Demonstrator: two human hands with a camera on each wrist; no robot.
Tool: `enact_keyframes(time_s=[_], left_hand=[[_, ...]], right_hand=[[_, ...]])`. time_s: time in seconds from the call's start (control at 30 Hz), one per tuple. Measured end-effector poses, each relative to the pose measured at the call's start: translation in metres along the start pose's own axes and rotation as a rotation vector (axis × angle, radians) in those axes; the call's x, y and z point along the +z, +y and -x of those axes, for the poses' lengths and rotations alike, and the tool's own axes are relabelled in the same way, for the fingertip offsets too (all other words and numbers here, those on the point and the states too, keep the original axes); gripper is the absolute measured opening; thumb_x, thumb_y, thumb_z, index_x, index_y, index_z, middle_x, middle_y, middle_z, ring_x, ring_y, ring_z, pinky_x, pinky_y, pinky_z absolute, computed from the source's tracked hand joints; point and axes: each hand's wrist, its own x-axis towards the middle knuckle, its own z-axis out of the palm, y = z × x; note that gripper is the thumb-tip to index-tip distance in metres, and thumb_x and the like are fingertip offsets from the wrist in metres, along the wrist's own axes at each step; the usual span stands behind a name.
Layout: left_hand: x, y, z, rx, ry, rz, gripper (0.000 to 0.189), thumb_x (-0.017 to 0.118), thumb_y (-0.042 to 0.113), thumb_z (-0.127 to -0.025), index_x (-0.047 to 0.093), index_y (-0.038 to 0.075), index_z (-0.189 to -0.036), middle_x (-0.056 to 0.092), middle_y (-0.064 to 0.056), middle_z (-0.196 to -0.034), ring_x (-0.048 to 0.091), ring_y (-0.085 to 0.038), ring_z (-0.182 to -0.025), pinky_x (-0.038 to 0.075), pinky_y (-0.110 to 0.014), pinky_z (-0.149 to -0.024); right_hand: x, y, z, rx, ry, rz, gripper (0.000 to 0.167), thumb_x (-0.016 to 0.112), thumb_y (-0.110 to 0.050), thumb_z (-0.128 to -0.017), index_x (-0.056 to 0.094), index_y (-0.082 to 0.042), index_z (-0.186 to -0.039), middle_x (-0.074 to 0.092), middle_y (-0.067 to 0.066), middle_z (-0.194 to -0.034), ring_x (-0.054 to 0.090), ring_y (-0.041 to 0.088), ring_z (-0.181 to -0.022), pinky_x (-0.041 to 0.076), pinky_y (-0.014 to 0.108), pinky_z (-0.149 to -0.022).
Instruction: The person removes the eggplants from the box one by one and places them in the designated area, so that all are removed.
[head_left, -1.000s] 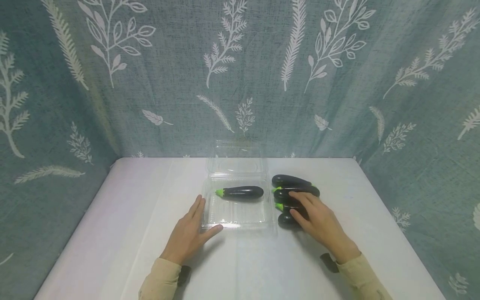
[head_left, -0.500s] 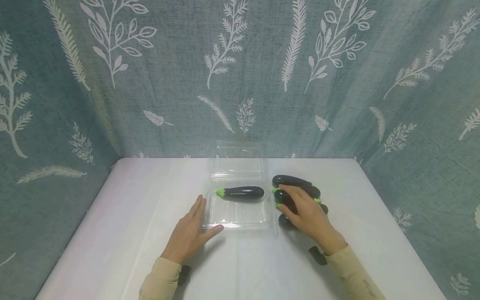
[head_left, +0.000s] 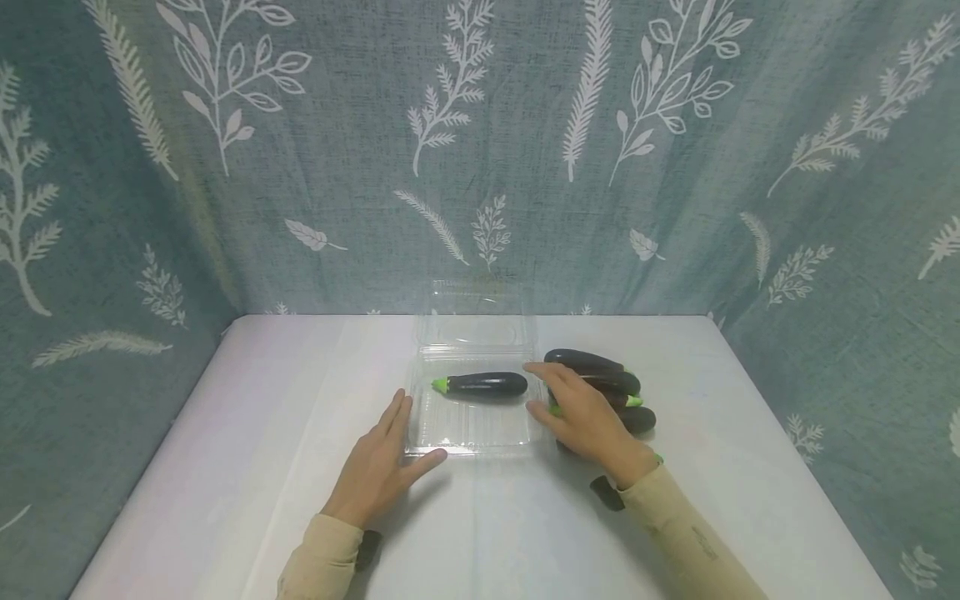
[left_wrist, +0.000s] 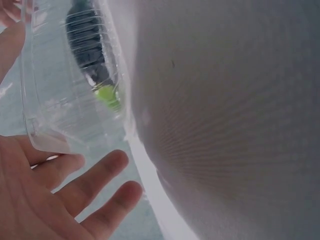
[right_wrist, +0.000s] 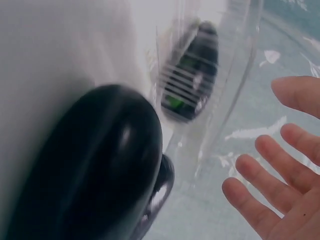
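A dark eggplant (head_left: 487, 384) with a green cap lies crosswise in the base of a clear plastic clamshell container (head_left: 472, 435), whose lid stands opened at the back. My left hand (head_left: 378, 462) rests at the container's near left corner, fingers straight along its side and thumb along the front edge. In the left wrist view the fingers (left_wrist: 95, 182) are spread and hold nothing. Over the container's right edge hovers my right hand (head_left: 588, 419), its fingers (right_wrist: 285, 165) extended and holding nothing in the right wrist view. Several more eggplants (head_left: 615, 383) lie beneath and behind it, partly hidden.
A white table (head_left: 315, 367) carries everything. Green leaf-patterned curtains (head_left: 337, 208) hang at the back and both sides. In the right wrist view a large eggplant (right_wrist: 105, 160) lies close to the camera.
My right hand has moved left from atop the eggplant pile to the container's right edge, its fingers extended. The eggplants under it shifted slightly earlier. The left hand has stayed still.
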Motion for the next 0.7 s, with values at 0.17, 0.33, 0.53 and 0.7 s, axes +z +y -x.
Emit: enact_keyframes(time_s=[0.17,0.33,0.53,0.7], left_hand=[[-0.001,0.000,0.000,0.005,0.005,-0.006,0.101,0.067,0.063,-0.090,0.032,-0.004,-0.156,0.029,-0.018,-0.163,0.051,-0.045,-0.132,0.043,-0.054,-0.109],[-0.001,0.001,0.000,0.008,0.011,-0.008,0.100,0.067,0.063,-0.090,0.032,-0.004,-0.155,0.030,-0.018,-0.163,0.051,-0.045,-0.131,0.043,-0.054,-0.109],[-0.001,0.000,0.001,0.003,0.015,-0.009,0.100,0.066,0.063,-0.090,0.032,-0.003,-0.156,0.030,-0.017,-0.163,0.051,-0.045,-0.132,0.043,-0.055,-0.108],[-0.001,0.000,0.001,0.006,0.019,-0.015,0.100,0.066,0.064,-0.089,0.033,-0.004,-0.155,0.031,-0.018,-0.162,0.050,-0.045,-0.132,0.044,-0.055,-0.108]], right_hand=[[0.011,0.000,-0.009,-0.037,-0.019,-0.009,0.054,0.071,-0.024,-0.095,0.053,-0.012,-0.144,0.057,0.005,-0.141,0.055,0.024,-0.129,0.051,0.043,-0.103],[0.021,0.000,-0.018,-0.070,-0.023,-0.002,0.054,0.074,-0.022,-0.094,0.054,-0.010,-0.143,0.055,0.008,-0.142,0.052,0.024,-0.133,0.047,0.041,-0.109],[0.032,-0.002,-0.030,-0.097,-0.049,0.026,0.056,0.077,-0.020,-0.091,0.056,-0.008,-0.142,0.056,0.011,-0.141,0.051,0.027,-0.133,0.045,0.040,-0.110],[0.040,-0.001,-0.036,-0.123,-0.042,0.058,0.055,0.078,-0.019,-0.091,0.057,-0.007,-0.140,0.059,0.012,-0.137,0.054,0.028,-0.129,0.046,0.040,-0.109]])
